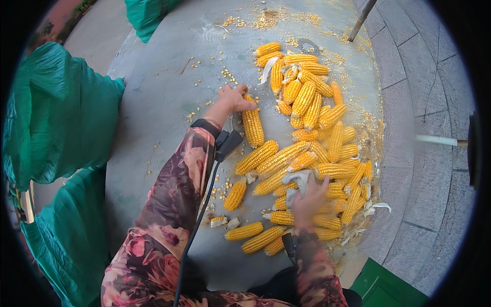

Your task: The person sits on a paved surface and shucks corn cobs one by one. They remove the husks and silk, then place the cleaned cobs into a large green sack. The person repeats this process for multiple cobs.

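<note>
My left hand (232, 99) grips the far end of a yellow corn cob (253, 126), its thumb across the kernels and the fingers around the tip. That cob lies on the concrete surface, left of the main heap. In my right hand (310, 201) is a crumpled greyish-white cloth (301, 178), possibly a glove. This hand is over the near part of the heap of husked corn cobs (335, 140). Closer to me lie a few separate cobs, among them one corn cob (244, 231) and a short broken cob piece (218, 221).
Green woven sacks (65, 111) stand along the left side. Loose kernels (268, 19) are scattered at the far end. A wooden pole (361, 21) rises at the far right edge, beside stone paving (422, 115). At lower right is a green panel (387, 288).
</note>
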A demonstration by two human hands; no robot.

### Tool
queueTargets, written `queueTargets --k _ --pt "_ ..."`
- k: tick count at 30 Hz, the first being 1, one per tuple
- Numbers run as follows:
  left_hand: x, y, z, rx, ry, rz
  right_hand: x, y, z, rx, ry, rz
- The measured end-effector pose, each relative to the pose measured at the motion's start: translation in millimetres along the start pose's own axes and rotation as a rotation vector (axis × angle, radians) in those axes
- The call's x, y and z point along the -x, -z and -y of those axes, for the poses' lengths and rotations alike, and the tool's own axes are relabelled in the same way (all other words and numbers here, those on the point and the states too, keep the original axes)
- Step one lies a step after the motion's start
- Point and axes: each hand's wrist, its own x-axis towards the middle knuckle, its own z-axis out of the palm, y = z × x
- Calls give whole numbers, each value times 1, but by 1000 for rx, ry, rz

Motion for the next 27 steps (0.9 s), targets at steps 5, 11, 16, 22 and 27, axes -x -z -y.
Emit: queueTargets --k 5,11,16,22,27 --pt "46 -1 46 -49 -50 -16 2 -4 -3 11 14 -7" --pt "162 -70 47 -112 -270 -19 3 -7 -4 44 13 -7" --pt "182 -86 73 181 -276 -147 4 -8 -5 59 19 -1" --pt "181 -83 105 37 -212 -29 2 -6 -1 71 -2 18" --pt "211 -41 124 471 -162 292 8 -4 -9 65 68 -6"
